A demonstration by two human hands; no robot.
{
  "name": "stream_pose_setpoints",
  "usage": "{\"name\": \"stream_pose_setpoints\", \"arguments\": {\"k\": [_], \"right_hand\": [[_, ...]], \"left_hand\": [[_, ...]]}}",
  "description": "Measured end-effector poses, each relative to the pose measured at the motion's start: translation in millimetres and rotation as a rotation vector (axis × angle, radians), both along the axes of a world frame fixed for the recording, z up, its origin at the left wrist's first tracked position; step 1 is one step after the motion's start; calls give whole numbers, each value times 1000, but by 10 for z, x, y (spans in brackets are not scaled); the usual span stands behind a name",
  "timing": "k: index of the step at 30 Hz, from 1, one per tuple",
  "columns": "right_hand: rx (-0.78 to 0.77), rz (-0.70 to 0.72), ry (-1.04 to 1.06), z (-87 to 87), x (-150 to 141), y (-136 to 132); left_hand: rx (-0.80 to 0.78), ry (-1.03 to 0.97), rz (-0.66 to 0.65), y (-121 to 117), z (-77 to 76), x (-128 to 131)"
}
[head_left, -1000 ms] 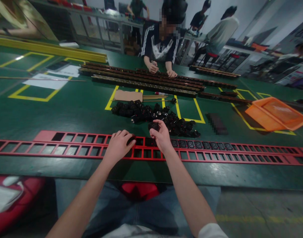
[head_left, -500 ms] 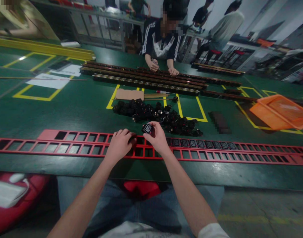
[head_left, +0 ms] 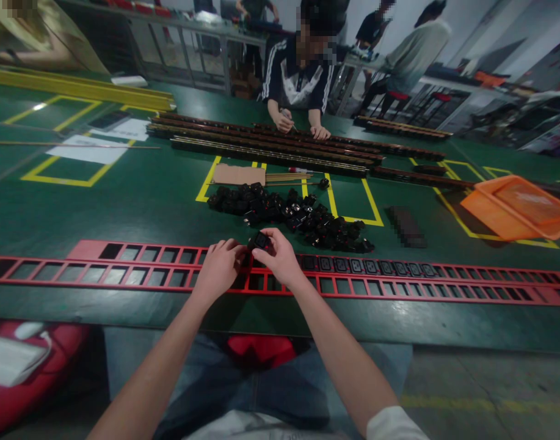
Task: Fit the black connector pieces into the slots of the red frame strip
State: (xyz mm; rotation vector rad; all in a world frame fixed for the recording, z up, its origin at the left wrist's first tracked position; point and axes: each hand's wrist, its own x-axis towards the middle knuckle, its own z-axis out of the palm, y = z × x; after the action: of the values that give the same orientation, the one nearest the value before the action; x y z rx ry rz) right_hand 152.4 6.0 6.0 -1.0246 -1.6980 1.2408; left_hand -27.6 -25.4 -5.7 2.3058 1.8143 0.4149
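Running across the green tabletop (head_left: 156, 205), two red slotted frames (head_left: 83, 249) lie side by side in front of the person. At the far left, a yellow bar (head_left: 91, 90) lies along the back, with a white sheet of paper (head_left: 85, 150) nearer. Next comes the left hand (head_left: 221, 267), palm down over the frames, its fingers bent; whether they grip anything, I cannot tell. A piece of cardboard (head_left: 239, 174) lies well beyond it. Just beside the left fingertips, the right hand (head_left: 278, 258) pinches a black square module (head_left: 261, 240) between thumb and fingers, above the rear frame and tilted. A loose heap of black parts (head_left: 298, 211) lies behind both hands, with long dark rails (head_left: 270, 150) farther back, where a co-worker (head_left: 300, 76) leans over them. Right of the right hand, a row of black modules (head_left: 356, 266) sits in the rear frame's slots. An orange tray (head_left: 513, 211) stands tilted at the far right.
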Motion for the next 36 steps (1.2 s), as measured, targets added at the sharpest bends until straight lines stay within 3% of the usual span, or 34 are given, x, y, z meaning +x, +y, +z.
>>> {"name": "stream_pose_setpoints", "arguments": {"k": [4,7,11,16,21,29,36], "right_hand": [[346,-12,-279,111,129,-50],[474,26,-497,121,199,-69],[500,74,-650,58,216,-76],[509,89,-660,22,219,-70],[511,126,-664,33,239,-69],[479,136,-763,65,227,-49],[464,145,-814,122,268,-72]], "left_hand": [[19,-15,7,-5,-6,4],[27,-25,-3,-9,-6,7],[27,-25,4,-14,0,9],[28,-5,2,-12,-1,17],[31,-24,-15,-32,26,18],[12,-149,-168,-69,63,-56],[14,-110,-147,-52,54,-16]]}}
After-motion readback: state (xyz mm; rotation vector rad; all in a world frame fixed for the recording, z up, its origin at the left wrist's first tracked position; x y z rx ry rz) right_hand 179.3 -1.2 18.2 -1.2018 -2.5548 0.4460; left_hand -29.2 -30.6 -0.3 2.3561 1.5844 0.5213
